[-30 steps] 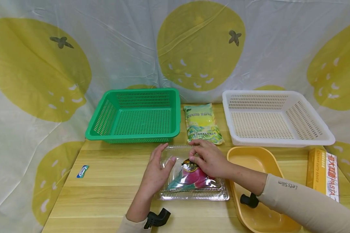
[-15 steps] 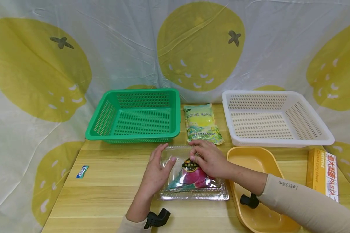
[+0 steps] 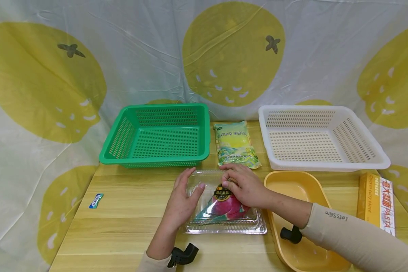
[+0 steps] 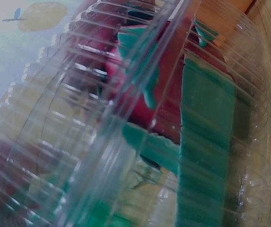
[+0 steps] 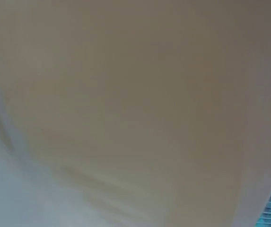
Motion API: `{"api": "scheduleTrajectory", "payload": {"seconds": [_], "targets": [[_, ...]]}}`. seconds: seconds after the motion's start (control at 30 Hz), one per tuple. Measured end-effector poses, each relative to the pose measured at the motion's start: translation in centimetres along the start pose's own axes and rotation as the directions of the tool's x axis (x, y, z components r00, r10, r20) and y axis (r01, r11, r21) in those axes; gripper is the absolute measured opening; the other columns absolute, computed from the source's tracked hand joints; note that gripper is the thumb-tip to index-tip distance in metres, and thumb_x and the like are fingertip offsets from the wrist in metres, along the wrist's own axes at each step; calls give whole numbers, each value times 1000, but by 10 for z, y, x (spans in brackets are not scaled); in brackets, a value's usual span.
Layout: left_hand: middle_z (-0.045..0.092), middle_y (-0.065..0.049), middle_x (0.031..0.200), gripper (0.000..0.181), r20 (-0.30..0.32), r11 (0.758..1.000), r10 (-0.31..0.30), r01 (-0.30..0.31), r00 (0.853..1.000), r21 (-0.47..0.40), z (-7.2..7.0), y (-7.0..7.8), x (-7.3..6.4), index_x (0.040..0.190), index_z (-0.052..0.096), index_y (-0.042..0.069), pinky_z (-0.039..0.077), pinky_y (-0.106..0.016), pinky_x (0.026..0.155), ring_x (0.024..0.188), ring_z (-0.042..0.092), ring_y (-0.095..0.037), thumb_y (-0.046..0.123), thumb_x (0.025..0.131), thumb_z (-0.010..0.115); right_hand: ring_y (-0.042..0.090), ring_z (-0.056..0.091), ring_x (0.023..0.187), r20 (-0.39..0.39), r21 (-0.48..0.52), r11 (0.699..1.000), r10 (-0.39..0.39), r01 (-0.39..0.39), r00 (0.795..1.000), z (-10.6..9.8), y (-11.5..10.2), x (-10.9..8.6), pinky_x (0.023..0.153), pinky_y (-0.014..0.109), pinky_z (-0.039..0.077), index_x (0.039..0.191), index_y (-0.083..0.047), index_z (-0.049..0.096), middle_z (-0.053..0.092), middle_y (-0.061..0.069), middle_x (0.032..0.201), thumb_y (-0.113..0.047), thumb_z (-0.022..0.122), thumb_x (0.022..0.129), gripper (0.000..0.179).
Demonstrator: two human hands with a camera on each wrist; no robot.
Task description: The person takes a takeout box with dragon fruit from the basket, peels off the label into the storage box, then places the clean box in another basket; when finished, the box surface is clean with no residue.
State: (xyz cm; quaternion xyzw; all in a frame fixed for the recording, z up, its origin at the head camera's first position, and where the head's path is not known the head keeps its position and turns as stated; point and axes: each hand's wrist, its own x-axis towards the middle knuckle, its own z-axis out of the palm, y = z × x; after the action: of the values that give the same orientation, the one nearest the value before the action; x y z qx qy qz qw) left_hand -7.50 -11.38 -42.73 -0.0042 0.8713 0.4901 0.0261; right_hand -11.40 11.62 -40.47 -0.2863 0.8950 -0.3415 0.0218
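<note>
One box (image 3: 224,228) lies lower centre. Left hand (image 3: 183,202) spreads along its left; right hand (image 3: 247,187) curls atop, grip unclear.

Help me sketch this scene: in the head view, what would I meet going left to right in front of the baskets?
Small packet, left hand, right hand, yellow tub, pasta box.
</note>
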Motion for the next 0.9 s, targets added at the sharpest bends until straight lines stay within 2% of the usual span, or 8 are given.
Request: {"api": "scheduleTrajectory", "payload": {"seconds": [0.4, 0.63, 0.8, 0.9], "targets": [[28, -9, 168, 64, 2, 1000, -17, 17, 1000, 0, 0, 0, 0, 156, 40, 24, 31, -71, 114, 152, 32, -42, 38, 99, 67, 36, 50, 140, 15, 63, 998, 16, -17, 1000, -2, 2, 0, 119, 64, 29, 88, -23, 59, 62, 10, 143, -17, 62, 101, 15], [28, -11, 168, 65, 5, 1000, -10, 10, 1000, -5, 0, 0, 1, 156, 41, 22, 31, -72, 114, 152, 32, -43, 37, 99, 67, 35, 51, 140, 27, 85, 996, 40, -42, 999, -4, 2, 1, 119, 63, 30, 89, -22, 59, 62, 7, 144, -19, 60, 103, 14], [28, -11, 167, 64, 2, 1000, -12, 12, 1000, 0, -1, -1, 1, 156, 40, 23, 31, -73, 113, 152, 32, -43, 37, 99, 67, 38, 49, 142, 66, 248, 958, 134, -146, 989, -8, 2, 2, 119, 61, 34, 98, -19, 57, 63, 7, 144, -23, 52, 107, 12], [28, -11, 167, 64, 1, 1000, -17, 17, 1000, 5, -1, -2, 1, 157, 40, 24, 31, -73, 113, 152, 32, -44, 38, 99, 66, 36, 53, 140, 78, 303, 938, 153, -170, 985, -10, 2, 2, 117, 59, 38, 100, -19, 57, 65, 6, 140, -23, 52, 107, 10]]}}
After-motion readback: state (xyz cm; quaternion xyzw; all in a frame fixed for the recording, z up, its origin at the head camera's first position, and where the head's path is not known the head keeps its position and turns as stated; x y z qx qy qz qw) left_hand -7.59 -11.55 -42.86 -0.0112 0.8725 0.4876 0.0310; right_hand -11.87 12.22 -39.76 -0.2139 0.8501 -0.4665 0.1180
